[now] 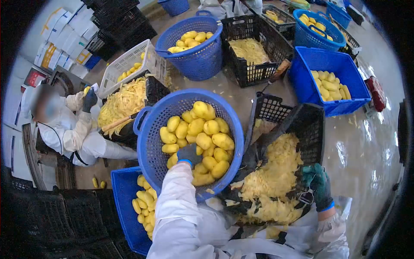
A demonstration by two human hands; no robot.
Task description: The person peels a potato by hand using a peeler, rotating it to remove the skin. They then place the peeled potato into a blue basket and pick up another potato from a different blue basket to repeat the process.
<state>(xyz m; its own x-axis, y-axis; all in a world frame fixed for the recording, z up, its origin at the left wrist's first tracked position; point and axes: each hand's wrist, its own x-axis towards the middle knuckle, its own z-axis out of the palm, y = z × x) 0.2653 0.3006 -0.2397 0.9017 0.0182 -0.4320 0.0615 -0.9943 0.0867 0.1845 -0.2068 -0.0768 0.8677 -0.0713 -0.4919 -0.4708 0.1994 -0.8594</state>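
Observation:
My left hand (189, 154), in a dark grey glove, reaches into a round blue basket (148, 146) and rests among yellow potatoes (209, 142). Its fingertips are hidden, so whether it grips one does not show. Over the right side of a black crate, my right hand (317, 183) in a green glove is closed around a peeler (306, 196) whose metal head points down. Below and left of it, a heap of pale yellow peelings (276, 168) lies on dark sheeting in the black crate (312, 129).
A blue bin (125, 207) of potatoes stands at lower left. Another person (73, 125) sits at left beside a peelings heap (125, 101). Beyond are a blue basket (194, 60), a black crate (241, 77) and a blue bin (297, 77). A wooden-handled tool (280, 71) leans nearby.

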